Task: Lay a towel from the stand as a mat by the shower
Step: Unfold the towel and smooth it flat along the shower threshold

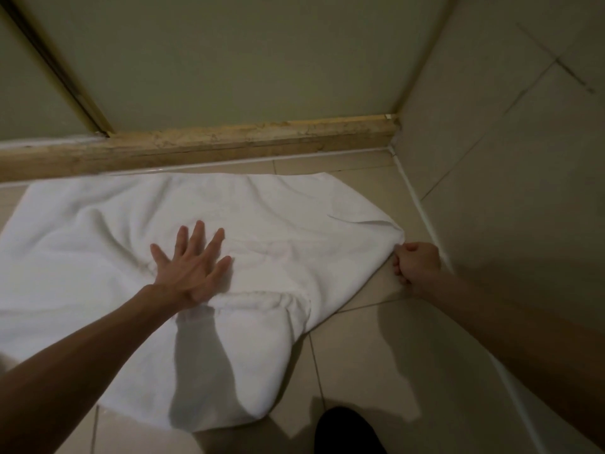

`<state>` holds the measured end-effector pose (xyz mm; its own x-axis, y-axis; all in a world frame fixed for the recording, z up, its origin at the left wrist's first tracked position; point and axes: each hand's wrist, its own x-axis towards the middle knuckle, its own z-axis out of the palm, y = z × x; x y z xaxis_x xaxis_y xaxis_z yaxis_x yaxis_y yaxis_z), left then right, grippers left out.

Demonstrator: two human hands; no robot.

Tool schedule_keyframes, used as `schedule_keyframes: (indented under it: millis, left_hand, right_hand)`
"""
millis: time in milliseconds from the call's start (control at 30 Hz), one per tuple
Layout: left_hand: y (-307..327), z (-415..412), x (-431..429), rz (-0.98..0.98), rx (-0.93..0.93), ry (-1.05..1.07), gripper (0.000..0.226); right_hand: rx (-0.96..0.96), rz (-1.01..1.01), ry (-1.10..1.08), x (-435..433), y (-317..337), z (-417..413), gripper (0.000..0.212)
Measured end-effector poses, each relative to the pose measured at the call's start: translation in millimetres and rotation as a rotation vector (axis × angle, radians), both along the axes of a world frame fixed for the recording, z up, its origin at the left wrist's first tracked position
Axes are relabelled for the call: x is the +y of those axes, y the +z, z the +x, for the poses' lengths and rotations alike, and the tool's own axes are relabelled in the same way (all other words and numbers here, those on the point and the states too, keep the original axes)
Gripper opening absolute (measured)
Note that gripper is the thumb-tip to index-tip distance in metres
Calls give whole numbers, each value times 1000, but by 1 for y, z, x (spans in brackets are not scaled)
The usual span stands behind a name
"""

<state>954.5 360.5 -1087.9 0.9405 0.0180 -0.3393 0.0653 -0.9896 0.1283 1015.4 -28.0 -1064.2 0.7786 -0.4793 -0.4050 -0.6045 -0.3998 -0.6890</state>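
Note:
A white towel (137, 231) lies spread on the beige tiled floor, just in front of the shower's raised stone threshold (209, 145). It is rumpled, with folds across its middle and a bunched near edge. My left hand (191, 265) presses flat on the towel's middle, fingers spread and straight. My right hand (417, 265) is curled into a fist at the towel's right corner and pinches that corner, which rises slightly off the floor.
The glass shower door (229, 60) with a brass frame stands behind the threshold. A tiled wall (510, 158) runs along the right, close to my right hand. A dark shoe or knee (347, 430) shows at the bottom. Bare floor tiles (376, 371) lie near me.

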Motion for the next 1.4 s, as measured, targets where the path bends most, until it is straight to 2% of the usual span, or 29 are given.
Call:
schedule_keyframes:
  millis: [133, 333, 467, 600, 733, 867, 1000, 1133, 1333, 1400]
  left_hand:
    - [-1, 1, 1, 7, -5, -3, 84]
    - [-5, 6, 2, 13, 0, 10, 76]
    - [-8, 9, 4, 22, -13, 11, 75]
    - [-11, 8, 5, 14, -28, 22, 75]
    - [-12, 9, 3, 11, -37, 18, 74]
    - [-10, 8, 3, 25, -41, 22, 75]
    - [-10, 9, 2, 21, -28, 27, 75]
    - [-10, 9, 4, 24, -35, 17, 74]
    - [-12, 10, 5, 27, -25, 21, 73]
    - [-11, 10, 5, 26, -22, 18, 71]
  right_hand:
    - [-1, -11, -32, 6, -3, -11, 32]
    - [-28, 79, -55, 15, -1, -14, 3]
    - [-81, 167, -44, 18, 7, -4, 11]
    - [-108, 305, 43, 28, 15, 5, 4]
    - [-60, 393, 96, 41, 16, 10, 21]
    - [-23, 364, 124, 43, 13, 7, 36]
    - [-2, 401, 119, 35, 12, -1, 26]
    - [15, 345, 166, 28, 10, -18, 17]
    - [71, 463, 115, 34, 10, -31, 23]
    - [82, 434, 116, 38, 11, -30, 27]
